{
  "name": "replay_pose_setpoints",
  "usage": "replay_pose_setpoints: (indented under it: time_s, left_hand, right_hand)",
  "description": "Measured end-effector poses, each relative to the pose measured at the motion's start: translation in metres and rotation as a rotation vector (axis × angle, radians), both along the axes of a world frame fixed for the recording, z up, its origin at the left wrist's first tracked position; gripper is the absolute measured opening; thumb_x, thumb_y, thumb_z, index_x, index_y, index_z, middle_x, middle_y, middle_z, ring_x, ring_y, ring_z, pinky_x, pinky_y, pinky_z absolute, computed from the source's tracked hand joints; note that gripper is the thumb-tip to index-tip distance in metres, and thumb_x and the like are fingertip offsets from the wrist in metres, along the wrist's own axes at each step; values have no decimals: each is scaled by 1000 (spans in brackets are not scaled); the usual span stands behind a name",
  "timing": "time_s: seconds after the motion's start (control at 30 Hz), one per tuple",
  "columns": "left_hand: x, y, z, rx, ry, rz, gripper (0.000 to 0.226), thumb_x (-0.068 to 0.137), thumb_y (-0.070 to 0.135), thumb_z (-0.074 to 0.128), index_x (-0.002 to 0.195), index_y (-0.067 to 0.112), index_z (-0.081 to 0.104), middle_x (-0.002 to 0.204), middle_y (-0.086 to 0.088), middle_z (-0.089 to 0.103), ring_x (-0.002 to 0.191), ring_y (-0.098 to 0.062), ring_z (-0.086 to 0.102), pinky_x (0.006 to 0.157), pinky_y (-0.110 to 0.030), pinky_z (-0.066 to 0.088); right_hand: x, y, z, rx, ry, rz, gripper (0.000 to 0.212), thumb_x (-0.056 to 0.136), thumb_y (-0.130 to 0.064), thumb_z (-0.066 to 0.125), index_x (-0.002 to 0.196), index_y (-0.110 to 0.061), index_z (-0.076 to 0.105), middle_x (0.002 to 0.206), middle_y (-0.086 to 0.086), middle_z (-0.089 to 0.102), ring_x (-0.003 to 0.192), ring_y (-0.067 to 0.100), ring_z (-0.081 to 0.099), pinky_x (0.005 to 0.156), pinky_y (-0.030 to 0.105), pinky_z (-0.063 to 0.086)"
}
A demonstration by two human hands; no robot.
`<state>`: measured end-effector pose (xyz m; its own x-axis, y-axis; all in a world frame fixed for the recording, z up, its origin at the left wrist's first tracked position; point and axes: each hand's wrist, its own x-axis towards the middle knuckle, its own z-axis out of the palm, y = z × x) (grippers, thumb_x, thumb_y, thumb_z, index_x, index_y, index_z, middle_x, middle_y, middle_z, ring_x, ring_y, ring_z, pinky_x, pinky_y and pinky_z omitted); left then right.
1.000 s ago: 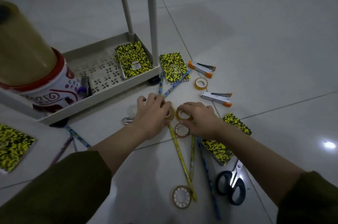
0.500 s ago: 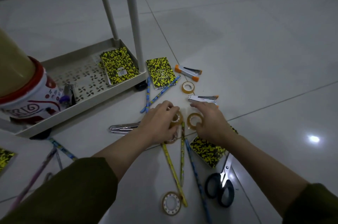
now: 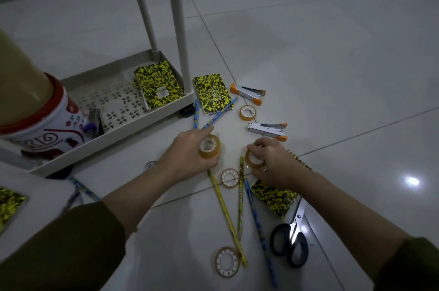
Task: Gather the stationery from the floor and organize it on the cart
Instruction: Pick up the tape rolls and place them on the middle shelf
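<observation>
Left hand (image 3: 187,155) grips stacked tape rolls (image 3: 209,147); right hand (image 3: 273,160) grips 1 tape roll (image 3: 254,160).

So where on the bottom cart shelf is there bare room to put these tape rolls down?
The perforated middle of the bottom shelf is free, between the red-and-white tub and the yellow notebook. The tub's end is crowded, with a small dark item beside it. Left hand and right hand each hold tape.

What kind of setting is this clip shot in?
Probably an indoor room at home or in an office, dimly lit: glossy tiled floor, a white rolling cart, and stationery such as scissors scattered on the floor.
</observation>
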<state>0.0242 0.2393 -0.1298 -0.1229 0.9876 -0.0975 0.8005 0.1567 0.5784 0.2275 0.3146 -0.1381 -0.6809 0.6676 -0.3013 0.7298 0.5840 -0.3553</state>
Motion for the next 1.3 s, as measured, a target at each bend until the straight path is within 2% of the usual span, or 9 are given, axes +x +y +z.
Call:
replay_pose_setpoints:
  time_s: [0.2, 0.37, 0.6, 0.7, 0.8, 0.97, 1.07, 1.17, 1.3]
  left_hand:
    - [-8, -40, -5, 1, -88, -53, 94, 63, 34, 78, 142, 21, 29, 121, 2, 62, 113, -18, 57, 95, -24, 42]
    - [-17, -78, -12, -29, -191, -61, 110, 61, 33, 76, 147, 21, 8, 125, 8, 60, 110, -9, 59, 91, -21, 45]
    - [-19, -100, -24, 15, -247, 35, 101, 65, 18, 82, 145, 17, 20, 133, 0, 54, 119, -16, 54, 99, -20, 39]
    - [-24, -100, -23, 9, -257, 61, 100, 65, 10, 82, 144, 13, 21, 131, -1, 57, 119, -17, 54, 95, -11, 35]
    - [-25, -99, -22, 6, -197, 58, 104, 63, 15, 83, 146, 15, 18, 131, 2, 58, 121, -18, 54, 93, -19, 37]
    - [-26, -100, -24, -35, -109, 69, 107, 64, 31, 82, 146, 20, 14, 139, 1, 50, 130, -18, 42, 100, -27, 35]
    - [-29, -106, -20, 8, -102, 28, 107, 61, 35, 84, 145, 19, 20, 142, 1, 43, 130, -12, 38, 103, -23, 32]
    - [-28, -111, -13, 124, 26, -81, 93, 63, 38, 82, 138, 10, 35, 134, -5, 50, 120, -9, 37, 95, -12, 26]
    - [-23, -115, -4, 162, 125, -173, 78, 69, 33, 75, 133, 3, 42, 127, -13, 54, 115, -16, 39, 96, -17, 27]
  right_hand:
    - [-24, -22, 11, 44, 362, -103, 65, 77, -18, 63, 138, -12, 41, 124, 10, 56, 117, 26, 48, 93, 24, 34]
    - [-54, -61, 6, -72, 578, 158, 85, 67, -16, 65, 143, -17, 28, 115, 4, 60, 103, 18, 55, 89, 22, 42]
    - [-66, -80, -11, -77, 624, 229, 86, 69, -16, 73, 141, -10, 26, 113, 11, 61, 97, 15, 57, 88, 4, 36]
    - [-68, -83, -8, -120, 636, 184, 90, 70, -14, 74, 142, -18, 21, 116, 9, 60, 100, 14, 58, 92, 9, 39]
    - [-73, -85, -4, -148, 653, 195, 80, 70, -14, 74, 137, -14, 30, 111, 9, 61, 96, 19, 61, 88, 25, 46]
    - [-69, -85, -8, -123, 556, 154, 75, 72, -22, 75, 134, -18, 33, 124, 7, 60, 112, 18, 55, 90, 19, 40]
    - [-58, -84, -9, -10, 551, 248, 55, 68, -23, 77, 116, -8, 55, 111, 10, 63, 98, 15, 55, 83, 5, 32]
    - [-33, -86, -10, 17, 511, 425, 40, 66, -30, 78, 97, -8, 65, 103, 11, 62, 92, 24, 58, 84, 20, 41]
    - [-4, -102, -11, 14, 303, 561, 62, 60, -55, 74, 106, -13, 66, 104, 7, 62, 92, 24, 57, 83, 29, 44]
